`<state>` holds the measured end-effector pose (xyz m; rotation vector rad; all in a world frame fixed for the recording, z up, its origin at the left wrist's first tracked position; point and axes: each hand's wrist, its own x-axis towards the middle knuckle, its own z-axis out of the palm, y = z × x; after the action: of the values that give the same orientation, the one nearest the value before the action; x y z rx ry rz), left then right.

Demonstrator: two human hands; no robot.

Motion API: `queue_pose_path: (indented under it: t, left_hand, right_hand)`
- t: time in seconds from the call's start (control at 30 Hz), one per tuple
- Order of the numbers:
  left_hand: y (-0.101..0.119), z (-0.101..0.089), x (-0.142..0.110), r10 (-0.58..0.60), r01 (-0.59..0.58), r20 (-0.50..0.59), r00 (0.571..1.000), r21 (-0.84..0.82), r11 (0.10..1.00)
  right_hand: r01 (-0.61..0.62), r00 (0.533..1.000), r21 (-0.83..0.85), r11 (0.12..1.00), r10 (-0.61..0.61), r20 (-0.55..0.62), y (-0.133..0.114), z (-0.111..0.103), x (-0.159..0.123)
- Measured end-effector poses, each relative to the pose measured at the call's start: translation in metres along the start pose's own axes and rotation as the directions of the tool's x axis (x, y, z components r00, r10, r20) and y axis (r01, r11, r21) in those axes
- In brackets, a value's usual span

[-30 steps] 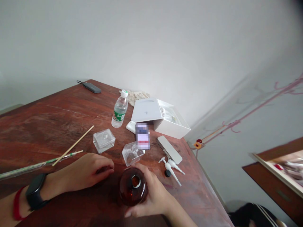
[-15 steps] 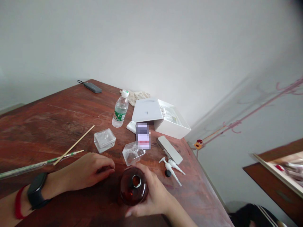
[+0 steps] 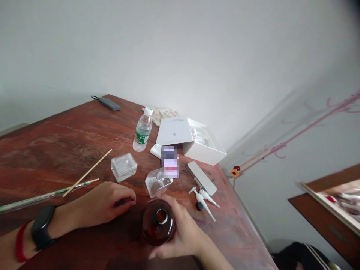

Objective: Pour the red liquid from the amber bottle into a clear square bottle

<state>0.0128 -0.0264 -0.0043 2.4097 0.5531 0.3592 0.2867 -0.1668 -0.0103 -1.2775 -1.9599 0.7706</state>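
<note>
My right hand (image 3: 182, 232) wraps around a dark amber glass bottle (image 3: 158, 222), which stands with its open neck facing up near the table's front edge. My left hand (image 3: 112, 202) rests on the table just left of the bottle, fingers loosely curled, holding nothing. A black watch (image 3: 42, 228) and a red band sit on my left wrist. Just above my right fingers lies a small square clear glass bottle with a stopper (image 3: 157, 183), tilted. A similar glass bottle (image 3: 123, 167) stands above my left hand.
The reddish wooden table (image 3: 56, 150) holds a thin wooden stick (image 3: 87, 173), a long glass tube (image 3: 47, 197), a water bottle (image 3: 143, 131), a white box (image 3: 204, 144), white pump dispensers (image 3: 203, 202), a grey slab (image 3: 201, 178) and a pixelated label (image 3: 170, 162). A wall stands behind.
</note>
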Motion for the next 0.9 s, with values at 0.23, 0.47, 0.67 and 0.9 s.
queue_pose_path:
  t: [0.23,0.47,0.67,0.9]
  left_hand:
    - [-0.0015,0.001,0.0006,0.004,-0.004,0.006,1.0,0.003,1.0]
    - [0.0027,-0.0023,0.0014,-0.019,0.018,0.031,0.999,0.014,1.0]
    - [0.0006,-0.0009,0.0019,-0.024,0.024,0.035,0.999,0.015,1.0]
    - [-0.0012,0.0009,0.0015,-0.008,0.008,0.023,1.0,0.008,1.0]
  right_hand:
    - [-0.023,1.0,-0.042,0.999,0.024,0.017,0.0029,0.0001,-0.0008]
    - [-0.037,0.999,-0.09,0.995,0.039,0.017,0.0008,-0.0002,-0.0013]
    - [0.001,1.0,-0.086,0.996,0.001,0.019,0.0035,0.0005,-0.0014]
    - [0.005,1.0,-0.088,0.996,-0.003,0.017,0.0033,0.0004,-0.0008]
